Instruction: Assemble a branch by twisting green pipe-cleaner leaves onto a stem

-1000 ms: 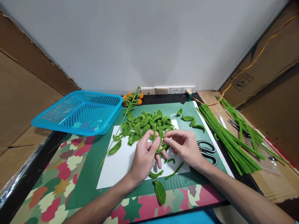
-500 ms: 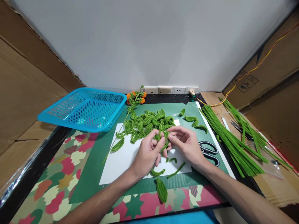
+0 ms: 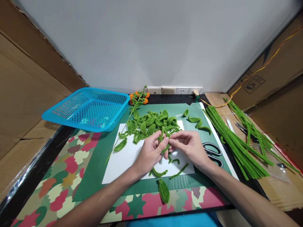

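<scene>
My left hand (image 3: 149,153) and my right hand (image 3: 189,146) meet over a white sheet (image 3: 123,160), both pinching one bent green pipe cleaner (image 3: 164,140). Its loop sticks up between the fingertips. Just behind the hands lies a pile of folded green pipe-cleaner leaves (image 3: 149,124). Short green offcuts (image 3: 157,172) lie on the paper under my wrists, and one finished leaf (image 3: 163,190) rests nearer to me on the green mat.
A blue mesh basket (image 3: 87,108) stands at the back left. A stem with orange flowers (image 3: 138,98) lies behind the pile. Black scissors (image 3: 213,153) lie right of my right hand. A bundle of long green pipe cleaners (image 3: 233,142) lies at the right, cardboard walls on both sides.
Both hands stay pinched on the same pipe cleaner; the fingers have closed in on it a little. The view has shifted slightly, nothing else on the table moved.
</scene>
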A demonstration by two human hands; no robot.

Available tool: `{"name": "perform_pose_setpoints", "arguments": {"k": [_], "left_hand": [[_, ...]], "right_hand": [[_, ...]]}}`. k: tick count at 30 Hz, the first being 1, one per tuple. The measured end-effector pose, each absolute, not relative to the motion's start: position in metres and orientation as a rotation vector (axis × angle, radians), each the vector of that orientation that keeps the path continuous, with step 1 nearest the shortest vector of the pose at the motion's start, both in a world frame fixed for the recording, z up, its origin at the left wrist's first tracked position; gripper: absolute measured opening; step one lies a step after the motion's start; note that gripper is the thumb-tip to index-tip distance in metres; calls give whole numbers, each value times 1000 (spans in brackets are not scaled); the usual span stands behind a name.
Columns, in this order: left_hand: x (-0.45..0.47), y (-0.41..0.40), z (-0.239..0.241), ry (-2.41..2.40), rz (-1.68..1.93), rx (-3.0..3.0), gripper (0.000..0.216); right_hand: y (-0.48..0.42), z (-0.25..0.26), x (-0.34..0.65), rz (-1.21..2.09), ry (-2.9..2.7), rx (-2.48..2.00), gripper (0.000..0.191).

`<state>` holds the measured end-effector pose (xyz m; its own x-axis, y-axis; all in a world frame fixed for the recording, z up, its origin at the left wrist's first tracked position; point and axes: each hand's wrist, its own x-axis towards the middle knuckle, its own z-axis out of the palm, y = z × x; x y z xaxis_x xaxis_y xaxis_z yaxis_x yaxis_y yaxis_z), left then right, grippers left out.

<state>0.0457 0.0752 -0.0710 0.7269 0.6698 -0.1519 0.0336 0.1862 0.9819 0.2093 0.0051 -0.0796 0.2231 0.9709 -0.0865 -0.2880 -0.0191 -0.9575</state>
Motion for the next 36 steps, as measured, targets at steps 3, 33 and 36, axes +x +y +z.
{"name": "perform_pose_setpoints", "arguments": {"k": [3,33,36], "left_hand": [[44,77,-70,671,470,1394,32],[46,83,-77,655,446,1352,32],[46,86,-80,678,482,1288,35]], "right_hand": [[5,-79,210,1213,-796,-1118,32],[3,-74,216,991,-1014,-1256,28],[6,-66,221,815,-1072,-1311,21]]}}
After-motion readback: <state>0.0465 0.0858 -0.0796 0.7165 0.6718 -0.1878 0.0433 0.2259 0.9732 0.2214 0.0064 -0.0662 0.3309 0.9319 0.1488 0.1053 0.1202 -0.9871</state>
